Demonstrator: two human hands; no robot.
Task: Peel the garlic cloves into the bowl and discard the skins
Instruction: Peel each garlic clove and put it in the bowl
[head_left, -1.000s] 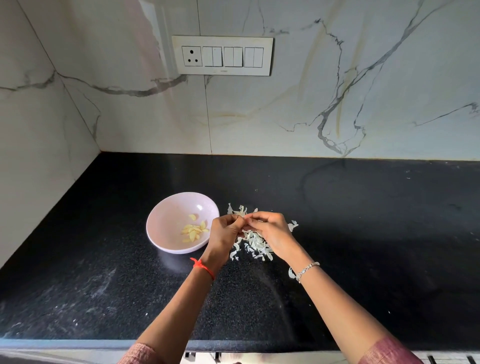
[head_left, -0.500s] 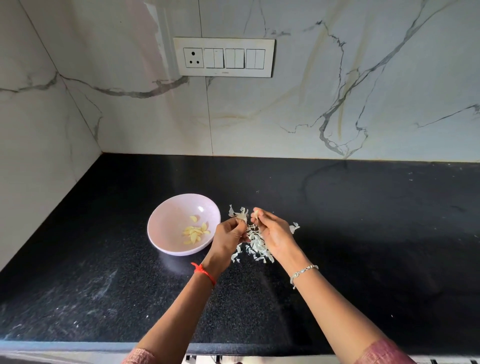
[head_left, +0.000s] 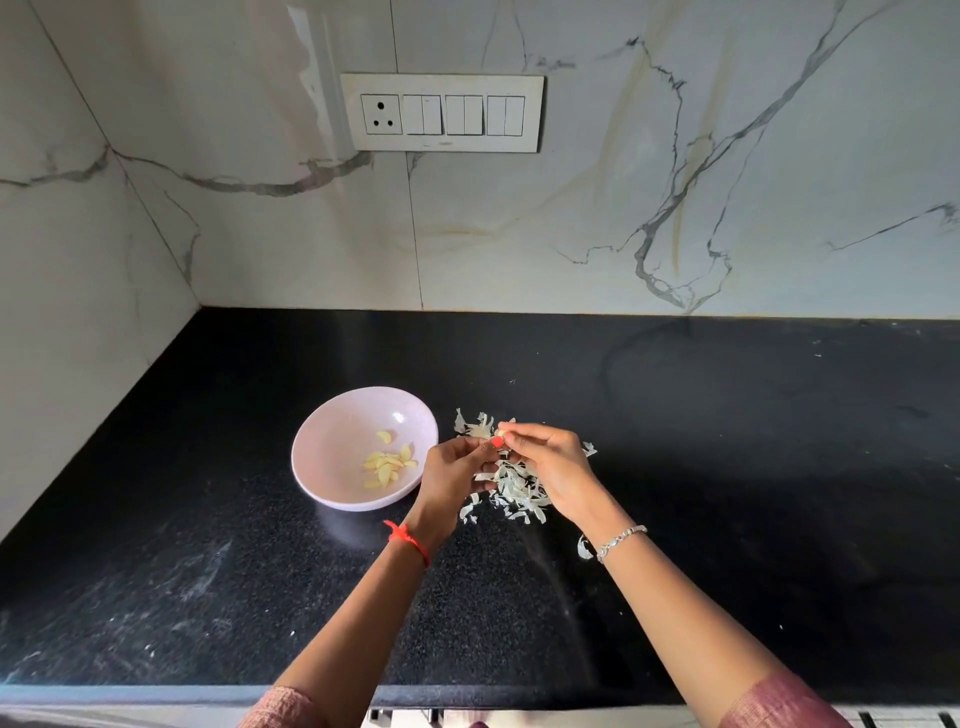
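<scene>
The garlic clove (head_left: 502, 432) is pinched at the fingertips of the right hand (head_left: 550, 467), above the far edge of the skins (head_left: 517, 486) heaped on the black counter (head_left: 727, 467). The left hand (head_left: 454, 475) has its fingers curled and its thumb tip closed on the clove, apparently on loose skin; the view is too small to confirm. Half a second ago the hands stood slightly apart; they now meet. The bowl (head_left: 332, 452) holding peeled cloves (head_left: 388, 462) sits left of the heap, unmoved.
</scene>
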